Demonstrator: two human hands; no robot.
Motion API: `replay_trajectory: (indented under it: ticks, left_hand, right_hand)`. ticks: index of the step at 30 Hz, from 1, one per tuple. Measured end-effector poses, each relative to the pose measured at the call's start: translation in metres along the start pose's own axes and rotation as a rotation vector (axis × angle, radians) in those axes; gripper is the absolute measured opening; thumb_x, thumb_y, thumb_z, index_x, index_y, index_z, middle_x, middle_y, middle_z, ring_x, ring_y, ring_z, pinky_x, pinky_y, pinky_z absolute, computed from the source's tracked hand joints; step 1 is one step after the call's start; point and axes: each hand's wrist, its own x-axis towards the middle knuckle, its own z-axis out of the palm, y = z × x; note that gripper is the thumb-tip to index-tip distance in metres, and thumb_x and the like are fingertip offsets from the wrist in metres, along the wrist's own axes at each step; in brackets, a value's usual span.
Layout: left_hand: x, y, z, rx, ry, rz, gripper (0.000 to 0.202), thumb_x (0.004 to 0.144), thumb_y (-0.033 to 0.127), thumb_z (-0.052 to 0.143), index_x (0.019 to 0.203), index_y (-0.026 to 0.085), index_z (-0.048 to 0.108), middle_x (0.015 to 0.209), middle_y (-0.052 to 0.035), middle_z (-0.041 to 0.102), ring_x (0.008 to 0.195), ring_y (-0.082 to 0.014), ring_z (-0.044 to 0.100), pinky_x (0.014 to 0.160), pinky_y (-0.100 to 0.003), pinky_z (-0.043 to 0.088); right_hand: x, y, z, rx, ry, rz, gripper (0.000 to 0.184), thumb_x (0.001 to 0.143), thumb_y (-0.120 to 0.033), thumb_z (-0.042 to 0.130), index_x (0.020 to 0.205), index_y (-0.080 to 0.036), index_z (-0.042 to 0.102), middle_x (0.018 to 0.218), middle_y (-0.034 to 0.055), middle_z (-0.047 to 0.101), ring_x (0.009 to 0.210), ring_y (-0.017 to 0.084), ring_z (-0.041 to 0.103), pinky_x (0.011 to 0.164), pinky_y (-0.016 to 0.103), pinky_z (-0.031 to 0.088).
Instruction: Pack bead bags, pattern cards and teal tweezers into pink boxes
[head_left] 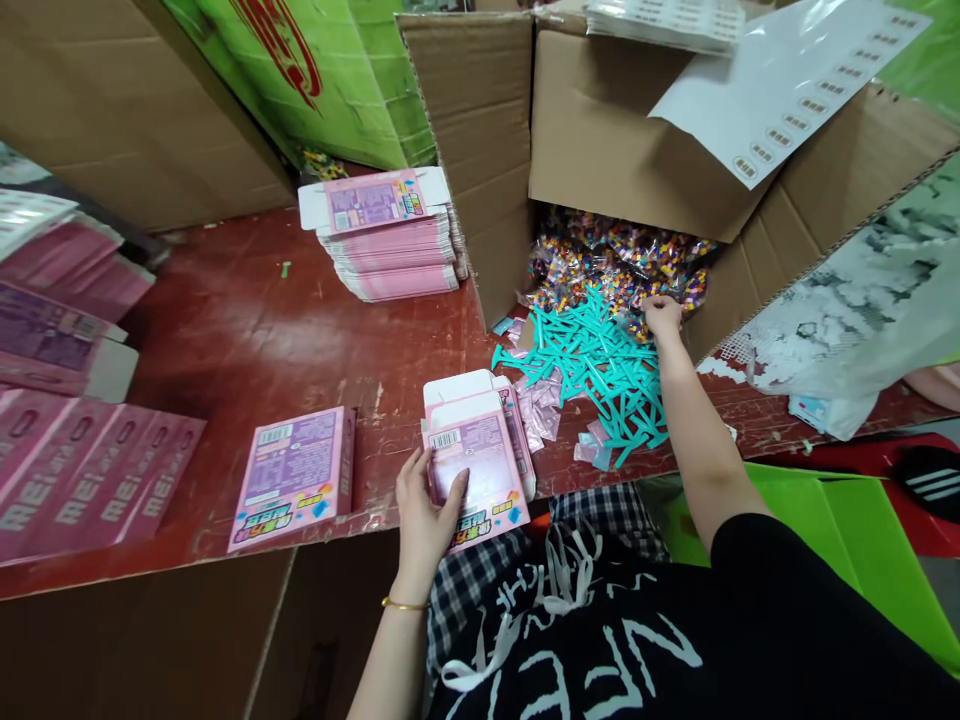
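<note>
My left hand (433, 505) grips a pink and purple cardboard box (480, 465) at the table's front edge, thumb across its printed face. The box's white top flap is open, and more flat boxes (517, 440) lie partly under it. My right hand (663, 316) reaches to the mouth of a large carton, fingers closed at the clear bags of small coloured pieces (600, 262); its fingertips are partly hidden. Between my hands lies a heap of turquoise plastic sticks (592, 365), with small pink packets (538, 408) beside it.
The brown carton (495, 160) stands on its side, with sticker sheets (795, 85) on top. A stack of flattened boxes (394, 250) is left of it. One box (296, 475) lies at the front edge. Filled-out boxes (97, 470) stand in a row at far left.
</note>
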Motion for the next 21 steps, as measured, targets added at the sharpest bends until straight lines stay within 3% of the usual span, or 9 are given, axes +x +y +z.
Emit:
replay_trajectory:
  ticks: [3, 6, 9, 11, 15, 16, 17, 19, 21]
  left_hand:
    - [0.000, 0.009, -0.004, -0.016, 0.028, 0.036, 0.059, 0.088, 0.047, 0.065, 0.137, 0.018, 0.050, 0.142, -0.0179, 0.048, 0.138, -0.0322, 0.044, 0.118, -0.053, 0.035]
    - [-0.002, 0.029, -0.010, -0.083, 0.096, 0.048, 0.057, 0.088, 0.041, 0.068, 0.138, 0.021, 0.051, 0.140, -0.0147, 0.052, 0.135, -0.0298, 0.048, 0.118, -0.051, 0.036]
    - [-0.005, 0.056, -0.012, -0.319, 0.161, 0.005, 0.054, 0.088, 0.037, 0.068, 0.138, 0.024, 0.051, 0.140, -0.0127, 0.054, 0.130, -0.0271, 0.055, 0.115, -0.048, 0.042]
    - [-0.004, 0.073, -0.008, -0.539, 0.048, -0.064, 0.049, 0.090, 0.039, 0.066, 0.135, 0.024, 0.054, 0.140, -0.0127, 0.056, 0.124, -0.0258, 0.061, 0.111, -0.045, 0.047]
    - [0.010, 0.096, 0.022, -1.001, -0.421, -0.353, 0.063, 0.080, 0.063, 0.069, 0.126, 0.020, 0.062, 0.135, -0.0164, 0.063, 0.115, -0.0296, 0.067, 0.097, -0.046, 0.057]
    - [0.014, 0.099, 0.032, -1.074, -0.464, -0.452, 0.066, 0.075, 0.067, 0.071, 0.121, 0.019, 0.064, 0.130, -0.0167, 0.066, 0.110, -0.0298, 0.069, 0.092, -0.044, 0.059]
    - [0.017, 0.101, 0.043, -1.113, -0.460, -0.545, 0.066, 0.071, 0.066, 0.075, 0.116, 0.019, 0.065, 0.124, -0.0160, 0.069, 0.104, -0.0288, 0.071, 0.086, -0.042, 0.061]
    - [0.020, 0.104, 0.059, -1.100, -0.347, -0.666, 0.060, 0.067, 0.059, 0.082, 0.107, 0.018, 0.066, 0.109, -0.0119, 0.074, 0.089, -0.0240, 0.073, 0.075, -0.035, 0.061]
    - [0.020, 0.104, 0.065, -1.005, -0.192, -0.644, 0.056, 0.066, 0.053, 0.085, 0.106, 0.017, 0.066, 0.098, -0.0075, 0.074, 0.078, -0.0190, 0.072, 0.068, -0.029, 0.060]
  right_hand:
    - [0.006, -0.007, 0.004, 0.154, 0.100, 0.023, 0.027, 0.084, -0.033, 0.060, 0.098, -0.012, 0.072, 0.105, 0.0124, 0.071, 0.106, 0.027, 0.062, 0.105, 0.057, 0.040]
    - [0.011, -0.019, 0.000, 0.465, 0.150, -0.044, 0.029, 0.083, -0.033, 0.063, 0.099, -0.011, 0.071, 0.106, 0.0123, 0.070, 0.105, 0.024, 0.064, 0.099, 0.046, 0.049]
    - [-0.007, -0.035, -0.012, 0.729, 0.037, -0.101, 0.038, 0.090, -0.044, 0.056, 0.115, -0.017, 0.067, 0.117, 0.0113, 0.066, 0.112, 0.023, 0.063, 0.093, 0.041, 0.055]
    - [-0.046, -0.046, -0.021, 0.848, -0.183, -0.113, 0.042, 0.092, -0.050, 0.054, 0.122, -0.023, 0.063, 0.120, 0.0099, 0.065, 0.111, 0.022, 0.064, 0.087, 0.038, 0.057]
    - [-0.175, -0.059, -0.024, 0.983, -0.838, -0.134, 0.057, 0.075, -0.046, 0.076, 0.126, -0.028, 0.060, 0.116, 0.0063, 0.068, 0.092, 0.020, 0.067, 0.075, 0.033, 0.060]
    - [-0.209, -0.060, -0.022, 0.965, -1.029, -0.166, 0.062, 0.071, -0.042, 0.080, 0.128, -0.027, 0.060, 0.114, 0.0059, 0.069, 0.091, 0.020, 0.068, 0.076, 0.035, 0.060]
    - [-0.238, -0.059, -0.019, 0.931, -1.124, -0.195, 0.063, 0.072, -0.040, 0.079, 0.130, -0.026, 0.060, 0.111, 0.0056, 0.070, 0.089, 0.020, 0.068, 0.078, 0.035, 0.060]
    - [-0.281, -0.055, -0.015, 0.818, -1.070, -0.226, 0.055, 0.081, -0.037, 0.070, 0.134, -0.027, 0.059, 0.108, 0.0049, 0.071, 0.087, 0.019, 0.067, 0.080, 0.036, 0.059]
    - [-0.294, -0.041, -0.022, 0.688, -0.833, -0.253, 0.044, 0.087, -0.034, 0.062, 0.131, -0.029, 0.063, 0.114, 0.0057, 0.070, 0.092, 0.020, 0.067, 0.084, 0.036, 0.057]
